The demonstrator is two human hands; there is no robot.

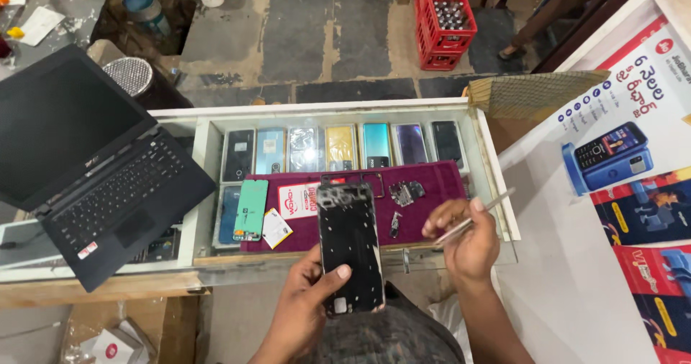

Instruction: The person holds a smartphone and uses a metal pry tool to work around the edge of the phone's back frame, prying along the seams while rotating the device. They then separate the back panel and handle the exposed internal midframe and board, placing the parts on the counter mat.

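Seen from above, a person works at a glass-topped tabletop (497, 169) in a small repair shop. The left hand (306, 303) holds an opened phone (350, 245) upright before the body, fingers clamped around its edges, thumb across the dark lower face. The right hand (468, 238) hovers just to the right, fingers pinched together on a pair of thin metal tweezers (481, 213) that slant up and to the right, away from the phone.

Behind the phone lies a maroon cloth (432, 180) carrying small removed metal parts (406, 192), a separate green phone panel (251, 209) and a small card. Judging by these loose pieces, the phone is already partly stripped, with more work on it left; how much cannot be told.

Under the glass sits a row of phone back covers (342, 148). An open black laptop (86, 162) rests at the left, and a red bottle crate (446, 22) stands on the floor beyond.
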